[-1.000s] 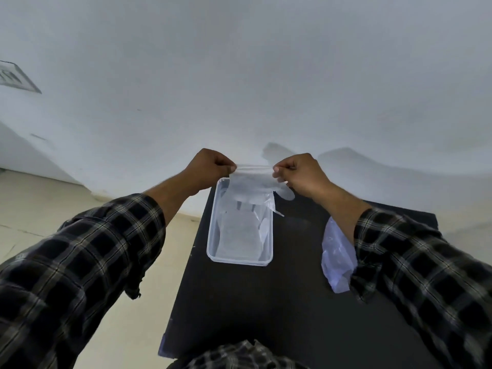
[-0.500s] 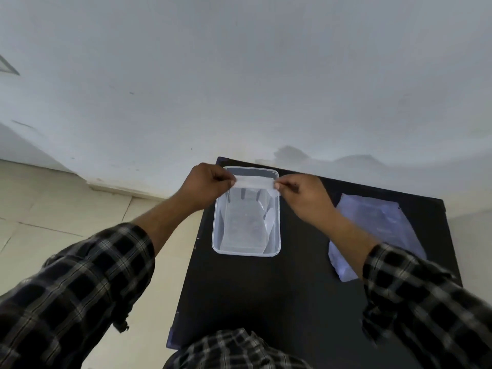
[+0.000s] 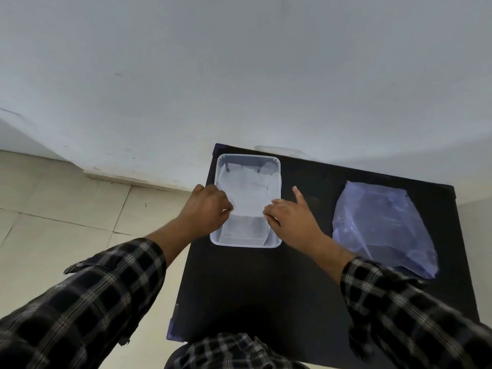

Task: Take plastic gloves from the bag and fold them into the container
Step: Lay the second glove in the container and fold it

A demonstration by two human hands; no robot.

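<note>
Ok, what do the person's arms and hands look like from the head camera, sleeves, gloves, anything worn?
Both hands are bare: the left hand and right hand wear no gloves, and no rings or watch show. Each forearm is uncovered, since the left sleeve and right sleeve end partway up it. The sleeves are dark plaid with pale crossing lines, matching the shirt front at the bottom edge.

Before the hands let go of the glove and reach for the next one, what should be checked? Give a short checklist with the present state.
1. Glove is inside the container: ok.
2. Glove lies flat and folded: cannot tell, the plastic is translucent.
3. Left hand and right hand hold the glove's two sides: ok.
4. Container sits fully on the black table: ok.
5. Bag lies within reach at the right: ok.
6. Bag holds more gloves: cannot tell.
</note>
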